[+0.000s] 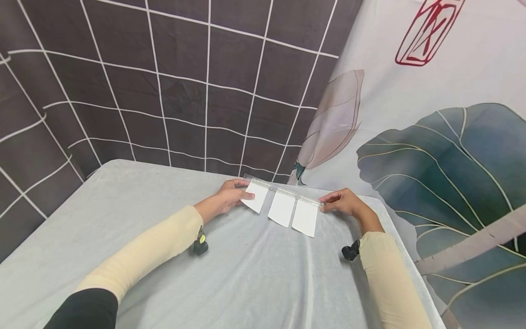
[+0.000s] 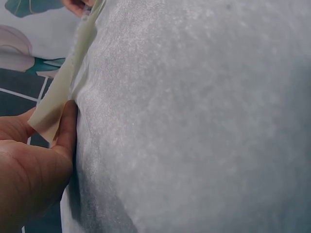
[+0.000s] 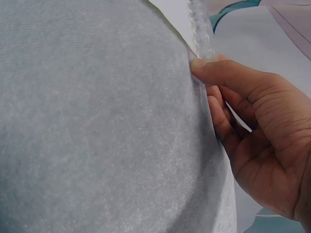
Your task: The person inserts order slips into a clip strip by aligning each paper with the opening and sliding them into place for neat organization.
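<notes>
A clear plastic strip (image 1: 283,190) spans between the two hands, with three white paper pieces hanging from it: a left piece (image 1: 255,196), a middle piece (image 1: 282,208) and a right piece (image 1: 305,217). My left hand (image 1: 227,197) pinches the left piece near the strip's left end, thumb in front. In the left wrist view, that paper (image 2: 57,94) stands between thumb and fingers. At the strip's other end, my right hand (image 1: 346,204) pinches its corner. The right wrist view shows the thumb of this hand (image 3: 265,114) on the bubbly-looking clear strip (image 3: 198,26), just below a paper edge.
Underneath lies a table with a pale grey cloth (image 1: 230,274), creased toward the front. A dark curtain with a white grid (image 1: 181,100) hangs behind it. On the right hangs a white curtain with a large leaf print (image 1: 448,169).
</notes>
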`<action>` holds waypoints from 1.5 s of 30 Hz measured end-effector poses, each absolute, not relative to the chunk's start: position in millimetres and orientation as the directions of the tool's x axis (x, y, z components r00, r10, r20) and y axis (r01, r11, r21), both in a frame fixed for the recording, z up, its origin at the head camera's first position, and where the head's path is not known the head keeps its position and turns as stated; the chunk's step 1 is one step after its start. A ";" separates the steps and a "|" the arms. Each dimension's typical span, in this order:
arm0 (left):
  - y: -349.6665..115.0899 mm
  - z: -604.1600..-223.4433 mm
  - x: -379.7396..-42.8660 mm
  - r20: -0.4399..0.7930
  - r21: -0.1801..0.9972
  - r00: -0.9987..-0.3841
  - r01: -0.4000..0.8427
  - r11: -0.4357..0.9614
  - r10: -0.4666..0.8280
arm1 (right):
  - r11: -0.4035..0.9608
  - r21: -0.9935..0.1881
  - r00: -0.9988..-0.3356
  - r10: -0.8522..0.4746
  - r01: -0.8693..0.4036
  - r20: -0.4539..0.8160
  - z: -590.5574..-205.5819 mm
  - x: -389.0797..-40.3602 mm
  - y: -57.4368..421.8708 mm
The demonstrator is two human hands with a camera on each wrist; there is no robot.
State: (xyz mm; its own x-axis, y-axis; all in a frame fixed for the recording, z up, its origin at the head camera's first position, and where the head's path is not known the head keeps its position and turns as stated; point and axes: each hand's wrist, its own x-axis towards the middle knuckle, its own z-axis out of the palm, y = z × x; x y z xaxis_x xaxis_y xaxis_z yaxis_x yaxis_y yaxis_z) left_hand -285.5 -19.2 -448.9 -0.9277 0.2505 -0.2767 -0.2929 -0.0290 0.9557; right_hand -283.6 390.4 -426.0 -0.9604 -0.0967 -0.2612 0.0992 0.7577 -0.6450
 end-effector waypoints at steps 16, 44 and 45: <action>-16.2 -450.7 -285.7 -0.270 0.958 -0.926 -0.287 -0.026 0.262 | 0.761 -0.643 -0.958 -0.111 0.088 -0.264 -423.7 -284.3 386.9; -28.1 -452.3 -311.2 0.020 0.935 -0.998 0.037 0.354 0.052 | 0.811 -0.582 -0.974 -0.171 -0.054 -0.147 -421.5 -275.6 383.3; -28.7 -457.0 -316.4 0.065 0.926 -0.997 0.072 0.372 0.032 | 0.822 -0.564 -0.973 -0.182 -0.070 -0.144 -420.0 -276.1 381.2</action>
State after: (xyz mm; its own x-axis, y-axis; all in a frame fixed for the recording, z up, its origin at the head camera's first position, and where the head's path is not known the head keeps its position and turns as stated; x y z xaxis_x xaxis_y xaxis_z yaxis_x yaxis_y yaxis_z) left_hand -316.4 -28.7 -457.0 -0.9974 0.0324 0.0649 0.0723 0.3716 0.9256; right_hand -276.1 381.2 -420.0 -0.9728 -0.1815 -0.1437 -0.0701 0.8225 -0.5644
